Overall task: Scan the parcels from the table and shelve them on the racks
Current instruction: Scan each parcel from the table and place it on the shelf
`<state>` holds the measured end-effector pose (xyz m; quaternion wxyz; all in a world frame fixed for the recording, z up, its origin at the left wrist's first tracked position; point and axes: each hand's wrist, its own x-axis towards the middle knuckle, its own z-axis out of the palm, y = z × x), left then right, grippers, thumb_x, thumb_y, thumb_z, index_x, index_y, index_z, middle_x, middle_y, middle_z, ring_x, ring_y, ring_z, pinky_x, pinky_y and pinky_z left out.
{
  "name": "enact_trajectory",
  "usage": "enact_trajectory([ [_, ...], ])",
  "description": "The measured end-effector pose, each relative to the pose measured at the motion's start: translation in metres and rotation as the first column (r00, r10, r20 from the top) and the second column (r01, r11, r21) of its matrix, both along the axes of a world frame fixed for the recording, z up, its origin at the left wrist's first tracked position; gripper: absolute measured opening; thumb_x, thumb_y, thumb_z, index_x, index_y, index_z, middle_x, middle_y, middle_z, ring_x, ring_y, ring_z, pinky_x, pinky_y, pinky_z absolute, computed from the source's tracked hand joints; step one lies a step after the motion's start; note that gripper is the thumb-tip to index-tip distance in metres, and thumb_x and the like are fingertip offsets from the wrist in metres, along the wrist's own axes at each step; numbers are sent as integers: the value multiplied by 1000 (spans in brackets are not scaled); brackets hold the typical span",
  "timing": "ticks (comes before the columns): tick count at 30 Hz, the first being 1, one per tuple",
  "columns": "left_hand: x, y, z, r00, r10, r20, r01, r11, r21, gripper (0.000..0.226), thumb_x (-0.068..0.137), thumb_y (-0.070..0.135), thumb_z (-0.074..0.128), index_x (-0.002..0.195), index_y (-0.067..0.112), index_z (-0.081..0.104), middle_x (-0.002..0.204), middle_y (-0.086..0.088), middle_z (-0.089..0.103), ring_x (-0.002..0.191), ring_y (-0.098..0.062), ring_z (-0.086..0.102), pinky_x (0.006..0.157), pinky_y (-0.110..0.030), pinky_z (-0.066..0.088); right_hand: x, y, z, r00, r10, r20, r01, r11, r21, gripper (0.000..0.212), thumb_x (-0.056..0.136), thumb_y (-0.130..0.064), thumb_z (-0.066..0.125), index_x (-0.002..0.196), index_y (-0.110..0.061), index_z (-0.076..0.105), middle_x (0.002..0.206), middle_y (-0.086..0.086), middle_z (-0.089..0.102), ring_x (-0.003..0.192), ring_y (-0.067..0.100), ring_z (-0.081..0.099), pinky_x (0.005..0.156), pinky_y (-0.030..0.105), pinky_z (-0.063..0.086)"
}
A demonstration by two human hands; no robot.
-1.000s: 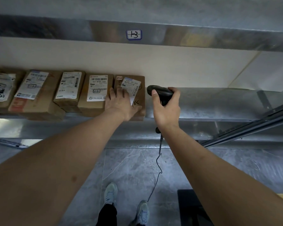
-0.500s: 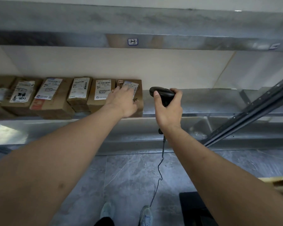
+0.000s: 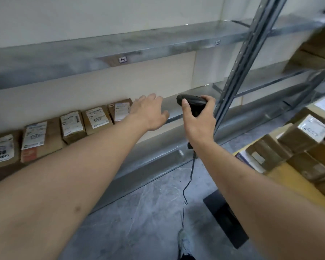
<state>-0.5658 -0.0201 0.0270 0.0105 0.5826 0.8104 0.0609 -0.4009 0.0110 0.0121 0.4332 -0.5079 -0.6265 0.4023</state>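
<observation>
The parcels stand in a row on the shelf (image 3: 178, 109), labels facing out, I'd say so each can be read at a glance; the last parcel (image 3: 120, 111) closes the row at its right end, with bare metal beyond it. More parcels (image 3: 304, 134) wait on the table to the right of that last one, well apart. The left hand (image 3: 148, 111) hovers just to the right of the last parcel, palm down, fingers loosely spread, holding nothing. The right hand (image 3: 199, 121), further right, has its fingers and thumb wrapped round the black scanner (image 3: 192, 104), head pointing towards the shelf, cord hanging to the floor.
</observation>
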Motion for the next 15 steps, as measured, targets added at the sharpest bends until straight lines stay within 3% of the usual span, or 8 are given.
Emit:
enact_trajectory([
  [5,60,-17,23,989,-145,1,145,989,9,56,99,52,49,142,15,54,142,-9,56,131,-37,53,109,-49,44,62,-39,19,990,-140,-32,141,989,32,49,99,-53,67,138,-34,44,101,-20,57,102,15,64,91,33,53],
  [8,98,-22,35,976,-220,-6,220,975,27,58,101,51,49,146,15,51,148,-9,53,136,-36,50,113,-48,42,100,-54,25,979,-200,-35,201,978,47,50,99,-54,66,138,-35,42,111,-8,61,101,17,64,84,33,54],
  [10,124,-22,41,964,-264,-20,264,964,28,60,102,52,50,149,14,50,150,-9,53,137,-36,50,114,-49,40,125,-60,28,971,-234,-49,236,970,53,50,100,-53,66,139,-34,41,118,-3,62,103,18,64,77,25,53],
  [12,148,-18,43,954,-300,-27,301,953,34,57,101,53,50,144,15,53,145,-9,56,133,-36,53,111,-50,43,150,-61,29,963,-264,-60,267,962,53,50,100,-51,66,140,-33,42,121,-3,60,104,17,61,70,16,44],
  [15,186,-5,43,942,-335,-29,336,941,40,47,99,52,52,128,16,59,134,-9,61,125,-36,58,105,-50,47,192,-58,33,952,-296,-83,302,951,64,51,100,-52,66,141,-33,42,115,-8,59,99,12,59,72,17,42],
])
